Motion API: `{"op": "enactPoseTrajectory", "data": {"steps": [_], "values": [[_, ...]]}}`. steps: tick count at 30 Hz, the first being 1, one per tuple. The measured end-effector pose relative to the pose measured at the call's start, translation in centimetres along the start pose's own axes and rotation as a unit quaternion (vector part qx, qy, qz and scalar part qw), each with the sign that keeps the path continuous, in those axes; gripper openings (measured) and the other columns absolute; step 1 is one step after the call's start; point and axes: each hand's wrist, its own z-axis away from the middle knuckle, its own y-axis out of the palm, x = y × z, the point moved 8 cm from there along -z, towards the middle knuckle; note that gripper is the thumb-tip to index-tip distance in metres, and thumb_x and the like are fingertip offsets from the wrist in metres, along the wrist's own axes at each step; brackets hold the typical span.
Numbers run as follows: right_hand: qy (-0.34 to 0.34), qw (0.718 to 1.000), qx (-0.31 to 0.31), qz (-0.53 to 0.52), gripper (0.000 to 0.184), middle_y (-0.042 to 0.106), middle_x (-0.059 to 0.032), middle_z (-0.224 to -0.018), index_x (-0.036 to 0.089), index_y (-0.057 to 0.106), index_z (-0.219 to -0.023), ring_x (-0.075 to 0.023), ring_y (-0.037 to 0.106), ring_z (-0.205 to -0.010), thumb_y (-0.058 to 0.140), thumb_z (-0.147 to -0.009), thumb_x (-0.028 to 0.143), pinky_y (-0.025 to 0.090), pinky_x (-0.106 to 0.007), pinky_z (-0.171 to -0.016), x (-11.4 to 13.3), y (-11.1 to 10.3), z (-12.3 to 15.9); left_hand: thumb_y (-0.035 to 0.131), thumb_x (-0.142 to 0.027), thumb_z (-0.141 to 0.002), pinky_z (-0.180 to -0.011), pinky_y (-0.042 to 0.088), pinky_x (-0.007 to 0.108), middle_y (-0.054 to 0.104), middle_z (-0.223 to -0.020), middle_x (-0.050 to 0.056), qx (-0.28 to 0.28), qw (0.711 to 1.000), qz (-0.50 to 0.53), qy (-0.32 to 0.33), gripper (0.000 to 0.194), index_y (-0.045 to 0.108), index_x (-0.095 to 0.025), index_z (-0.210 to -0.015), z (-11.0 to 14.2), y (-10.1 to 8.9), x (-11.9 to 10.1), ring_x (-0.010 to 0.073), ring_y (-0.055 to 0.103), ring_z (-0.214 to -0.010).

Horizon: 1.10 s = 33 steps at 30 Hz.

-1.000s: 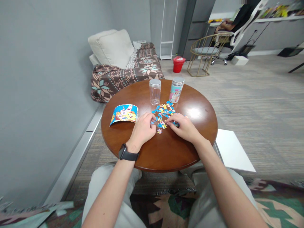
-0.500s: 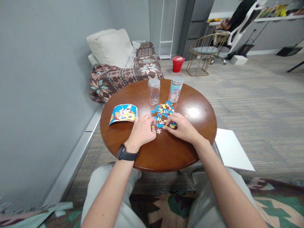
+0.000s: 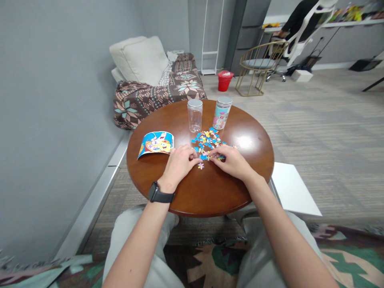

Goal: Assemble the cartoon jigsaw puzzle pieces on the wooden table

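"So, what lies on the round brown table (image 3: pixel 207 196)?"

"Jigsaw pieces (image 3: pixel 207 135), small and mostly blue, yellow and pink, scattered loosely from the middle of the table toward its far edge. One pinkish piece (image 3: pixel 201 165) lies on the side toward the near edge, between the two hands."

"And the left hand (image 3: pixel 181 160)?"

"It is at the left side of the pieces, fingers curled under, thumb reaching toward them (a black watch (image 3: pixel 162 195) circles that wrist). Whether it pinches a piece, I cannot tell."

"How about the right hand (image 3: pixel 231 160)?"

"It comes in from the right, fingers bent, thumb and fingertips close together at the nearer pieces. The detail is too small to tell whether one is pinched."

"What else is on the table?"

"Two jars with silver lids stand side by side toward the far edge: a clear jar (image 3: pixel 195 119) on the left, a printed jar (image 3: pixel 222 115) on the right. Toward the left edge lies a curved picture sheet (image 3: pixel 157 143), blue with cartoon figures."
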Motion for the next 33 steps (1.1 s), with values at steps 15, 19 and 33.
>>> {"op": "enactPoseTrajectory", "data": {"steps": [15,19,33], "values": [[-0.024,1.000,-0.001,0.004,0.018,0.070,-0.0053,-0.088,0.024,0.074,-0.090,-0.0217,0.066,-0.089,0.058,-0.088,0.016,0.054,-0.038,-0.083,0.0,0.1,0.0,0.081,-0.036,-0.079,-0.070,0.037,0.032,0.063,-0.075,0.000,-0.013,1.000,-0.012,0.003,0.028,0.061,-0.019,-0.070,0.0,-0.2,-0.5,0.0192,0.059,-0.074],[-0.024,1.000,-0.003,0.003,0.017,0.070,-0.0049,-0.086,0.023,0.073,-0.089,-0.0210,0.066,-0.085,0.059,-0.087,0.013,0.053,-0.036,-0.081,0.0,0.1,0.0,0.080,-0.034,-0.081,-0.072,0.037,0.033,0.065,-0.074,0.000,-0.002,1.000,-0.008,0.014,0.026,0.063,-0.019,-0.068,0.0,-0.1,-0.7,0.0192,0.060,-0.076],[-0.024,1.000,-0.005,0.005,0.016,0.070,-0.0053,-0.090,0.024,0.072,-0.089,-0.0229,0.065,-0.089,0.060,-0.085,0.014,0.053,-0.040,-0.086,0.0,0.0,0.1,0.064,-0.015,-0.081,-0.081,0.042,0.039,0.068,-0.091,0.003,0.023,0.996,-0.014,0.081,0.014,0.068,-0.021,-0.094,0.7,0.0,-2.2,0.0233,0.062,-0.090]]}}
